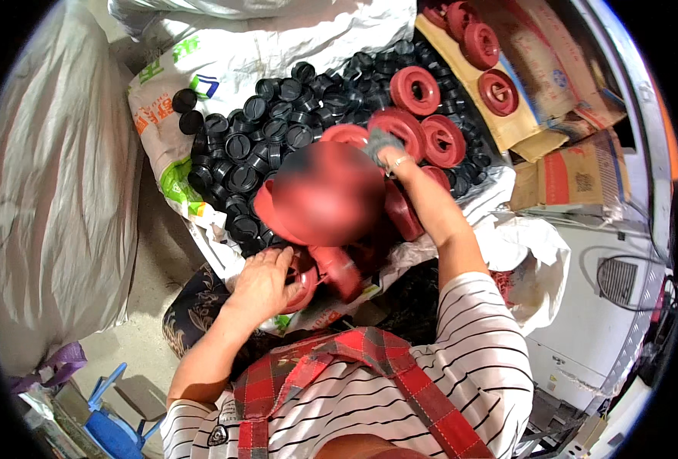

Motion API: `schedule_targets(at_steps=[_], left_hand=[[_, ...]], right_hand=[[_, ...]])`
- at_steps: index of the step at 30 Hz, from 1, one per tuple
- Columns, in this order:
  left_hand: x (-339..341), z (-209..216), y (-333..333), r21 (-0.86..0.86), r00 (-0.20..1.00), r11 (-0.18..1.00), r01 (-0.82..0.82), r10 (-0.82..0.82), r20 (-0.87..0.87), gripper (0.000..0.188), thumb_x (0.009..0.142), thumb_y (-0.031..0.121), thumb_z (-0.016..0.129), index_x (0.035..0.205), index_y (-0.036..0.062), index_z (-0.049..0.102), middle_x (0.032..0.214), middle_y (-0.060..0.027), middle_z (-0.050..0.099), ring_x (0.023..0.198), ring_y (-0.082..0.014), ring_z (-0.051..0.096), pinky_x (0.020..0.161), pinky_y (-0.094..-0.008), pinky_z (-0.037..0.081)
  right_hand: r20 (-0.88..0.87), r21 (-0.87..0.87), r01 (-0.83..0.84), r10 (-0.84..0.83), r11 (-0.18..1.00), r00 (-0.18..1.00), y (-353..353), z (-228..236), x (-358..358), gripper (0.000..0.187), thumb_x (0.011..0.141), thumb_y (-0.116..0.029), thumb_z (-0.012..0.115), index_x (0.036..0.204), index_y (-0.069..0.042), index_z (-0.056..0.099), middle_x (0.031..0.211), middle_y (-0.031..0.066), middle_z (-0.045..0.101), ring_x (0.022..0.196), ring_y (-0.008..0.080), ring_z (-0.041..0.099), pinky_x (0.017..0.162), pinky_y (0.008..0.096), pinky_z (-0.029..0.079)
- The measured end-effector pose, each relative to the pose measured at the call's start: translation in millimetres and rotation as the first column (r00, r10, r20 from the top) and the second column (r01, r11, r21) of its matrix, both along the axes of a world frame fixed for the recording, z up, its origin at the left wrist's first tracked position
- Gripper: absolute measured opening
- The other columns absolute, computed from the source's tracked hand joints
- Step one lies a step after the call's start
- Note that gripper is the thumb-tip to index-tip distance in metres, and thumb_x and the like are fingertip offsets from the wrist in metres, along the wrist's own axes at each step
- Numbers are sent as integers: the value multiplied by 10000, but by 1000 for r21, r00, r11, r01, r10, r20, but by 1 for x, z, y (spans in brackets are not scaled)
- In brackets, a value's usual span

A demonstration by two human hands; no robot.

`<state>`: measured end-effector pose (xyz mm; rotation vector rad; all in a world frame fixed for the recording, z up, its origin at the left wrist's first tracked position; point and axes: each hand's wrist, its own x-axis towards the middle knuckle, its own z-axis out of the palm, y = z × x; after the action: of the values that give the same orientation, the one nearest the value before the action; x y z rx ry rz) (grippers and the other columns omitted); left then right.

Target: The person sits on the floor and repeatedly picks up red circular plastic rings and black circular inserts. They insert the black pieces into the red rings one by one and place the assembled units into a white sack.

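Note:
My left hand (262,281), bare, grips a red ring-shaped plastic part (302,284) low in the pile, thumb and fingers at its rim. My right hand (385,145) wears a grey glove and reaches forward among the red round parts. It is beside a large red ring (397,131), but its fingers are smeared and I cannot tell whether they hold anything. Between my hands lies a heap of red parts (270,210), partly blurred. More red wheel-like parts (443,141) and a thick red ring (415,90) rest on many black round caps (278,130).
The caps lie on an opened white woven sack (224,46). A tall full sack (56,183) stands at left. Cardboard (526,141) with several red wheels (498,92) is at far right, above a white cabinet (576,306). A blue stool (113,424) stands lower left.

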<state>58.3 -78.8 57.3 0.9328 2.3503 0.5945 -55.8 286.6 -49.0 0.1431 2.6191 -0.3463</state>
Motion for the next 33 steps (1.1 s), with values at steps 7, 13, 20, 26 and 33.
schedule_targets(at_steps=[7, 13, 20, 26, 33], left_hand=[[2, -10, 4, 60, 997, 998, 34, -31, -65, 595, 742, 285, 698, 1211, -11, 483, 1087, -219, 573, 1036, -376, 547, 886, -435, 448], [-10, 1, 6, -113, 1000, 993, -12, 13, 0, 613, 733, 310, 702, 1210, -17, 501, 1124, -241, 579, 1046, -380, 560, 906, -417, 450], [-16, -51, -3, 52, 959, 980, -192, 198, -203, 671, 730, 301, 714, 1260, -25, 461, 1252, -275, 486, 1134, -393, 510, 968, -403, 421], [-36, -116, 13, 156, 966, 980, -127, 158, -206, 878, 714, 310, 731, 1382, -44, 283, 1371, -281, 373, 1281, -378, 373, 1057, -384, 337], [-22, -83, 11, -111, 948, 985, -134, 94, -305, 606, 637, 353, 763, 1076, -2, 542, 1078, -214, 596, 1036, -354, 567, 903, -424, 454]], right_hand=[[355, -65, 204, -169, 977, 920, -46, 85, 65, 919, 586, -505, 759, 1265, 32, 452, 1224, 229, 549, 1164, 350, 514, 951, 397, 432], [67, 77, 261, -266, 962, 962, -72, 99, 138, 851, 602, -518, 743, 1215, 12, 482, 1204, 256, 548, 1137, 363, 529, 929, 413, 439], [71, 161, 172, -185, 972, 980, -67, 101, 198, 769, 636, -450, 725, 1192, 31, 501, 1194, 265, 546, 1122, 351, 537, 948, 405, 427], [-375, 184, 259, -176, 948, 910, -60, 61, 246, 820, 711, -506, 659, 1290, 28, 431, 1310, 261, 455, 1234, 379, 425, 1041, 405, 339], [-512, -106, 98, -138, 990, 848, -92, 54, 274, 509, 792, -363, 622, 1152, -15, 533, 1184, 228, 536, 1119, 372, 489, 954, 440, 401]])
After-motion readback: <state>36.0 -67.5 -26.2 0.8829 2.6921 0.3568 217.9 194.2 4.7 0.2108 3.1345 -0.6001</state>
